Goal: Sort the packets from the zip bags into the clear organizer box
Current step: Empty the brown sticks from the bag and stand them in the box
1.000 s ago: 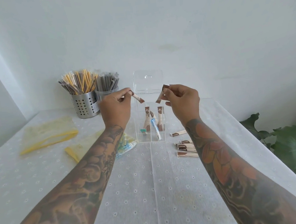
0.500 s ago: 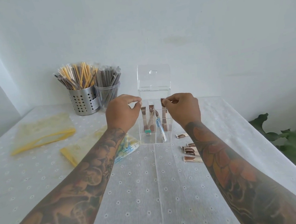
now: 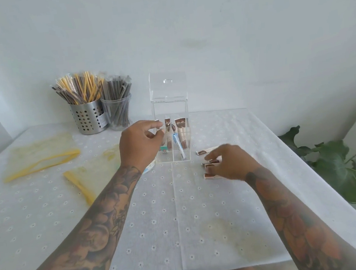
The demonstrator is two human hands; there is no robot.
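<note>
Brown-and-cream paper stick packets (image 3: pixel 211 168), light and slippery-looking, lie on the counter under the open-fingered right hand (image 3: pixel 230 164); pinching one mid-length seems best.

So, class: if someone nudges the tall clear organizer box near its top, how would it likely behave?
The clear organizer box stands tall on a narrow base with its lid raised, so it would probably tip rather than slide. It holds only a few packets, so it is likely light. The tablecloth may add some friction.

Glossy clear plastic organizer box (image 3: pixel 169 105), perforated brushed-metal holder (image 3: pixel 87 119), matt embroidered cloth tablecloth (image 3: pixel 182 222) (possibly cotton)
</note>
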